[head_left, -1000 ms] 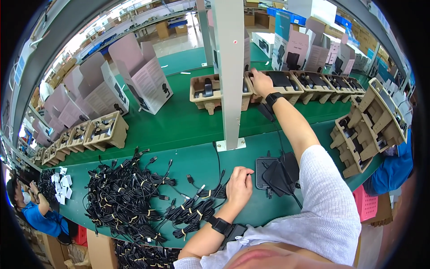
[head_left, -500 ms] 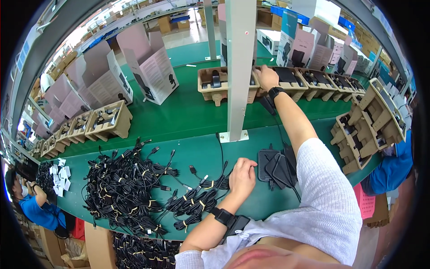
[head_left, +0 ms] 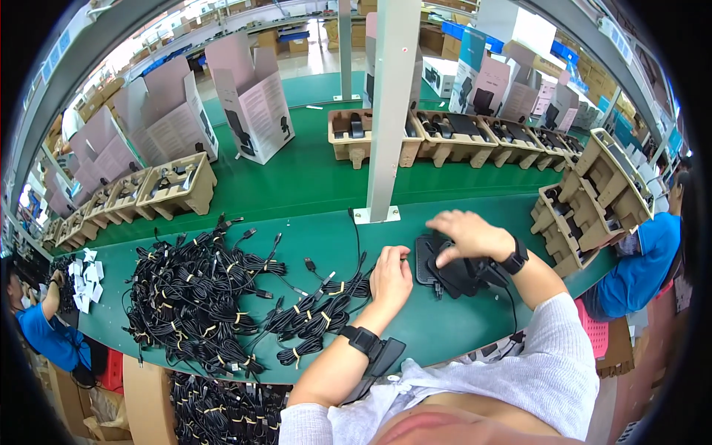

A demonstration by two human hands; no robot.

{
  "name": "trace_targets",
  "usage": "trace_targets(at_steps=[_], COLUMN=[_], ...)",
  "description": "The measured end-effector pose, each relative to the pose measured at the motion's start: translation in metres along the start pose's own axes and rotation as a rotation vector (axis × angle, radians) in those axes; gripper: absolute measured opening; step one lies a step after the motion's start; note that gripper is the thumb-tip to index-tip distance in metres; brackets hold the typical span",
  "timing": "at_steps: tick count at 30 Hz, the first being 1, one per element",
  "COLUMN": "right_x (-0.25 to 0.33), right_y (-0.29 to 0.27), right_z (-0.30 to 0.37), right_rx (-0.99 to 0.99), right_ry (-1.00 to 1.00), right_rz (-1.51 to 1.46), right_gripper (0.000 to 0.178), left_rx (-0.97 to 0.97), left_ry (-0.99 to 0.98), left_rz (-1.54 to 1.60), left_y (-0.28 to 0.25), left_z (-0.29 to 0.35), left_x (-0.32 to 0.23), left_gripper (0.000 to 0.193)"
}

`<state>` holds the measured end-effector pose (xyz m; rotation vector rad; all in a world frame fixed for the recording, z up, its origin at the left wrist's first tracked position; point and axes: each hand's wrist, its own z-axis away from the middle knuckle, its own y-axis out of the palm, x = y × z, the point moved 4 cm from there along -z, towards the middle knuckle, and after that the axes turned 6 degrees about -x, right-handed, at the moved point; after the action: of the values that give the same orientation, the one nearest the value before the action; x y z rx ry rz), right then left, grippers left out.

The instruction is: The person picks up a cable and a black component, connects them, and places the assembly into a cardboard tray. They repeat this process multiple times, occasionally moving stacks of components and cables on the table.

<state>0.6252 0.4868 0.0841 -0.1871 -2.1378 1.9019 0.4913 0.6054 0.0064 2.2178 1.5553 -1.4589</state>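
My right hand (head_left: 472, 236) is open, thumb and fingers spread, over several flat black pad-like devices (head_left: 429, 268) lying together on the green table. Whether it touches the upper one cannot be made out. My left hand (head_left: 391, 280) is closed with its fingers curled, beside the black cables. A small dark spot shows at its fingertips, too small to name. Just left of this hand lie several coiled black cables (head_left: 302, 320), tied with pale bands. A large heap of such bundled cables (head_left: 189, 297) spreads farther left.
Brown moulded trays (head_left: 454, 141) with black parts line the raised green shelf, behind a white post (head_left: 386, 148). Stacked trays (head_left: 564, 236) stand at right. Open printed boxes (head_left: 256, 122) stand at the back. Co-workers in blue sit left and right; white slips (head_left: 89, 280) lie far left.
My right hand has come back from the tray row to the black devices, its fingers now spread. My left hand has shifted slightly up and left, with its fingers more curled.
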Motion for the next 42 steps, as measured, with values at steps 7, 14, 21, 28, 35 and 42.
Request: trace_targets(at_steps=[7, 14, 21, 28, 35, 42], right_x=[0.014, 0.010, 0.010, 0.027, 0.031, 0.023], right_y=[0.017, 0.043, 0.059, 0.056, 0.038, 0.059], right_z=[0.023, 0.007, -0.010, -0.027, -0.026, -0.028], right_rx=[-0.046, -0.279, -0.349, -0.383, -0.614, -0.638], right_ry=[-0.072, 0.001, -0.013, 0.036, 0.046, 0.057], right_rz=[-0.037, -0.237, -0.334, -0.484, -0.495, -0.618], right_gripper=[0.075, 0.030, 0.040, 0.034, 0.030, 0.029], left_rx=[0.094, 0.157, 0.199, 0.115, -0.126, -0.166], left_ry=[-0.079, -0.119, -0.244, -0.310, -0.233, -0.241], left_rz=[0.043, 0.090, 0.273, 0.383, 0.449, 0.543], left_y=[0.002, 0.003, 0.006, 0.002, -0.021, -0.028], left_z=[-0.002, -0.003, -0.005, -0.007, -0.011, -0.019], left_x=[-0.006, 0.003, 0.015, 0.028, 0.009, 0.013], left_gripper=[0.021, 0.036, 0.045, 0.042, 0.023, 0.023])
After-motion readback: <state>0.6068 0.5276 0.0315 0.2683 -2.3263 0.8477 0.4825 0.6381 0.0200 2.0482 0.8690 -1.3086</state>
